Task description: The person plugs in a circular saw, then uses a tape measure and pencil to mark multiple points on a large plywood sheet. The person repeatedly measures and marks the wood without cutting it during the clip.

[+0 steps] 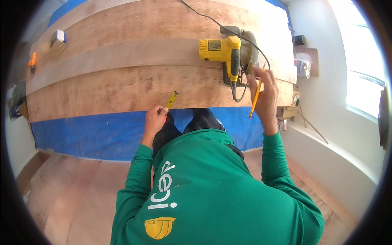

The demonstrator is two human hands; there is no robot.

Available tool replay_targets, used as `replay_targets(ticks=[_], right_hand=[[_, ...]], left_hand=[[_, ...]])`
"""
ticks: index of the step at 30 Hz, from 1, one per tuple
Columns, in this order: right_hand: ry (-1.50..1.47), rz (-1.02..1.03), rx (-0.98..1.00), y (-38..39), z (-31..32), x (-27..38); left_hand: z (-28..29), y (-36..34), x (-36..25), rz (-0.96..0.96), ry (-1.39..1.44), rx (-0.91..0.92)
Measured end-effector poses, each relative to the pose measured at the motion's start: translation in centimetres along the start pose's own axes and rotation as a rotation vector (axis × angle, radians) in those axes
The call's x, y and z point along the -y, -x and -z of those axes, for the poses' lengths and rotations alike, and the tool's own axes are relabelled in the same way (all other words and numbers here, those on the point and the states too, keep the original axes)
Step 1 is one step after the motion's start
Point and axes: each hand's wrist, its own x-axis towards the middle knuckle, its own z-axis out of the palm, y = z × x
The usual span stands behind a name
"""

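Observation:
My left hand (157,120) grips a tape measure (171,99), with a short length of yellow blade showing above the front edge of the plywood boards (122,87). My right hand (265,92) is raised at the right, closed around a yellow pencil (256,100) that slants upward. Just behind it a yellow and black circular saw (216,51) rests on the boards, its black cord (204,14) running off toward the far edge. The saw's lower right is partly hidden by my right hand.
An orange-handled tool (33,60) and a small box (58,36) lie at the left. Blue sheeting (81,134) hangs below the boards. At the right are cardboard boxes (287,112), a low ledge (330,159) and a wall with a bright window (359,53).

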Motion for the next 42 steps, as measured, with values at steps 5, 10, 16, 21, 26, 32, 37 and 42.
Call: replay_targets(ticks=[5,10,16,21,26,32,37,42], right_hand=[[0.100,0.200,0.166,-6.4,-0.3,-4.3],[0.203,0.132,0.361,-9.4,-6.4,-5.0],[0.082,-0.110,0.283,-11.2,-8.3,-4.6],[0.131,0.010,0.278,-12.6,-9.3,-6.2],[0.127,0.151,0.372,-20.0,-8.9,-10.0],[0.042,0.385,0.491,-26.2,-9.7,-10.3],[0.045,0.561,0.536,-27.5,-12.0,-7.1],[-0.180,0.630,0.604,-26.3,-15.0,-5.7]], left_hand=[[-6.3,-0.2,-3.8,0.120,0.095,0.053],[-12.8,-1.8,-8.0,0.129,0.291,0.020],[-12.4,0.2,-9.1,0.243,0.514,-0.007],[-9.7,2.4,-7.2,0.251,0.677,-0.063],[-8.0,3.3,-4.8,0.259,0.639,-0.069],[-9.3,2.6,-5.5,0.172,0.397,0.039],[-12.8,2.2,-8.3,0.095,0.324,0.098],[-17.8,2.0,-10.9,0.159,0.350,0.126]])
